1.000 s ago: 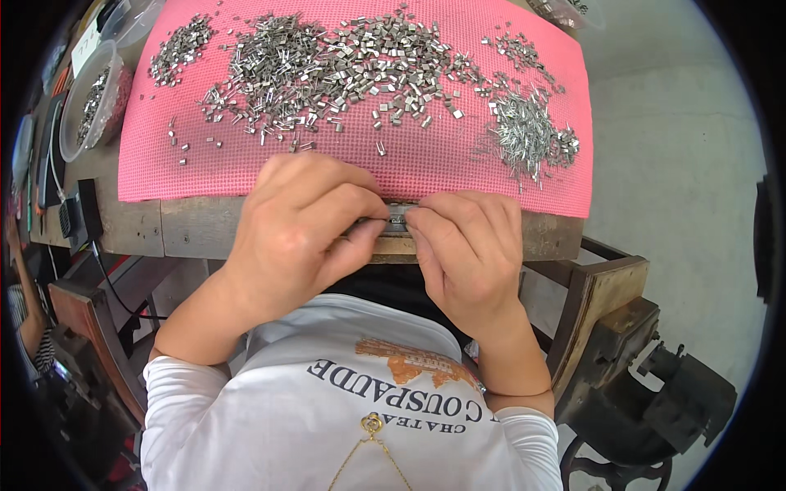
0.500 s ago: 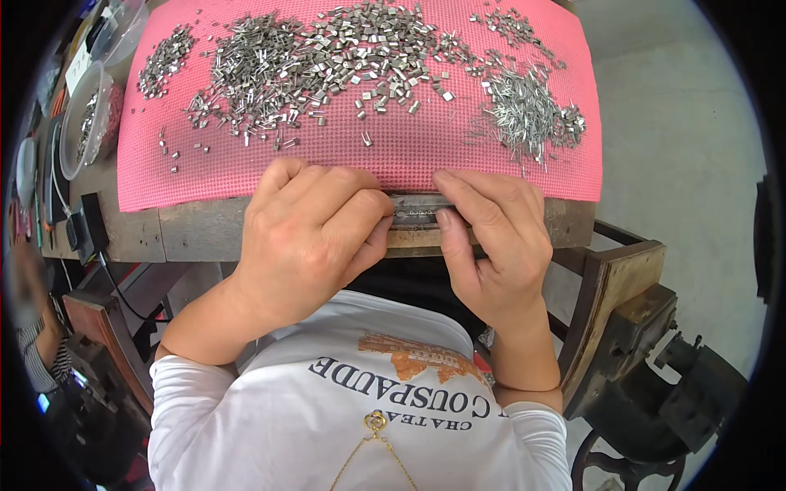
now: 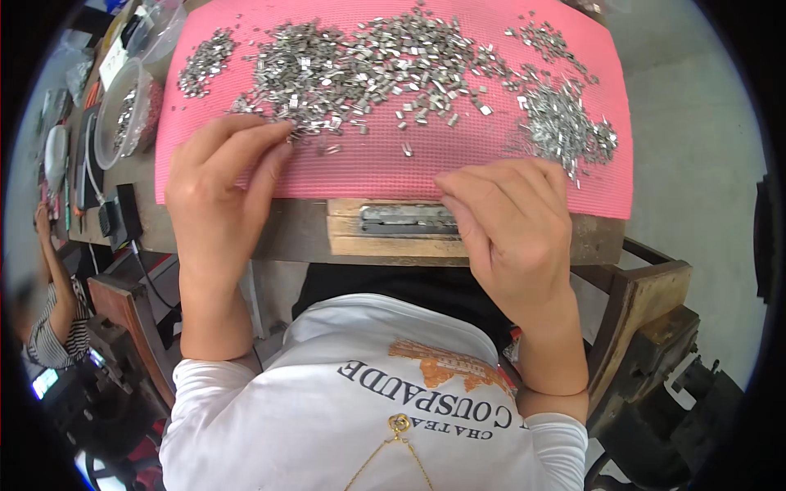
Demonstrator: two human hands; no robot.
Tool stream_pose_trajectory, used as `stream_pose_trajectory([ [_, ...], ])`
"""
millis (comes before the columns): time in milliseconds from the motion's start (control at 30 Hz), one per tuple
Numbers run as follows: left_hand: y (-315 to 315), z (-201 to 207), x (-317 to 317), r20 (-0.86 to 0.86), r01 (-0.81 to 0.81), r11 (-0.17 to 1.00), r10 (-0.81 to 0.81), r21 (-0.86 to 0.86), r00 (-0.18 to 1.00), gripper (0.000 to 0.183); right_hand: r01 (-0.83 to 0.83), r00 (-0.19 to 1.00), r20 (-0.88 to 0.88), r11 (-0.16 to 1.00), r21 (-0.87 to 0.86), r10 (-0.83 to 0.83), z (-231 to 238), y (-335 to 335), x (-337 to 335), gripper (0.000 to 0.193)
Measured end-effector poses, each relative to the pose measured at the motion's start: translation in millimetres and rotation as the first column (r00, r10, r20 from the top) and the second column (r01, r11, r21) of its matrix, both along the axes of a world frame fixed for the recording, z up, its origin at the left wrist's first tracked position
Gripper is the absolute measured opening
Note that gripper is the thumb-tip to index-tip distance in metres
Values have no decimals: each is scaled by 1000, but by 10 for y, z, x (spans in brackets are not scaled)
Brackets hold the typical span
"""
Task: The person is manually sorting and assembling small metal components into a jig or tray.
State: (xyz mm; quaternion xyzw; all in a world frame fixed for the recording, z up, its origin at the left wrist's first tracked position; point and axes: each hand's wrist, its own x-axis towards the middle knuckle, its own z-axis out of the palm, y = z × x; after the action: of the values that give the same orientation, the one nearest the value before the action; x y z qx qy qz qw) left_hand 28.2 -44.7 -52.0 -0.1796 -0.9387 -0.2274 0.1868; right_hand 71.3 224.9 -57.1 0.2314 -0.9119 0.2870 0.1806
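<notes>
My left hand [image 3: 217, 176] reaches over the pink mesh mat [image 3: 368, 176], thumb and forefinger pinched at the near edge of a large pile of small silvery metal parts [image 3: 303, 69]. Whatever lies between its fingertips is too small to make out. Closer to me, my right hand [image 3: 520, 225] hovers by the right end of a narrow metal bar fixture [image 3: 405, 219] set on a pale wooden block [image 3: 348, 236]. Its thumb and forefinger come close together; the fingertips hide anything they hold. The hand covers the fixture's right end.
Thin silvery pins [image 3: 557, 123] lie heaped at the mat's right. A clear plastic tub [image 3: 123, 114] with metal pieces stands left, near a black adapter [image 3: 123, 217] with a cable. A black machine [image 3: 679, 385] is at lower right. Another person's arm [image 3: 57, 270] shows far left.
My left hand has left the fixture and moved left and away from me to the pile, uncovering the wooden block. My right hand stays by the fixture's right end. The whole view has shifted slightly.
</notes>
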Motion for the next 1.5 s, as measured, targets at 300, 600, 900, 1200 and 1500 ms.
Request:
stream_pose_trajectory([
  [300, -143, -75, -108, 45, 27, 999, -28, 37, 999, 15, -41, 996, 84, 965, 259, 20, -33, -242, -386, 10],
  [600, -100, -136, -96, -21, 93, 989, -96, -117, 995, 13, 1, 983, 184, 1000, 28, -6, 90, -189, -211, 9],
  [900, -185, -57, 15, 125, 197, 979, -188, -56, 974, 15, -17, 982, 185, 994, -112, 37, 23, 63, 211, 18],
  [1200, -148, -78, 49, 102, 150, 987, -143, -64, 984, 15, 17, 991, 137, 994, -108, -2, -51, 82, 242, 16],
  [1500, 64, -139, 107, 142, 158, 978, -177, 134, 974, 11, 20, 998, 67, 996, -83, -14, -104, 58, 236, 20],
])
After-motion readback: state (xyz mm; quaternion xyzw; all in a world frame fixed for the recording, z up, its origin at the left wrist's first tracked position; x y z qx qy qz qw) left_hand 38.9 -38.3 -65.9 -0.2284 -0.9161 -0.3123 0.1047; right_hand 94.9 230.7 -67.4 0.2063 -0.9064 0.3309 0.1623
